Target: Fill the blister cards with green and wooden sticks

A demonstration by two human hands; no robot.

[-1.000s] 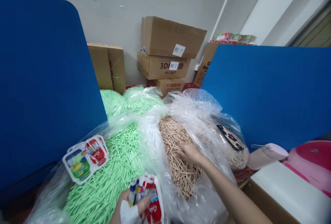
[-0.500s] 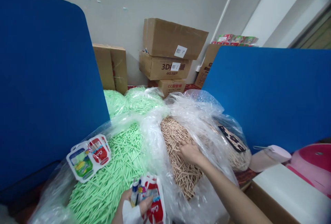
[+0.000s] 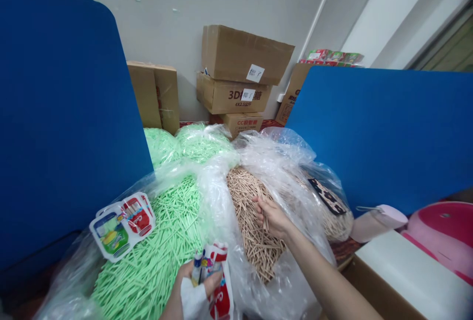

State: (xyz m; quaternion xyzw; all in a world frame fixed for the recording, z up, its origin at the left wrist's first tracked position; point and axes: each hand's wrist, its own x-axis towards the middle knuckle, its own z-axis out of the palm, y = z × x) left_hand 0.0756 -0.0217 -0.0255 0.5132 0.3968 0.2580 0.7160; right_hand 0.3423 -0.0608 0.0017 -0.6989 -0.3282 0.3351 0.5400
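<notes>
Blue panels (image 3: pixel 66 113) stand at either side. Between them, green sticks (image 3: pixel 162 251) lie heaped in clear plastic (image 3: pixel 218 207); tan sticks (image 3: pixel 254 251) lie in the bagged heap beside them, to the right. Printed cutouts (image 3: pixel 116 236) rest on the green heap's left. Left hand (image 3: pixel 194 298): grip closed around cola-printed cutouts (image 3: pixel 221 300). Right hand (image 3: pixel 275 219), at the tan heap: grip closed, pinching several tan sticks.
</notes>
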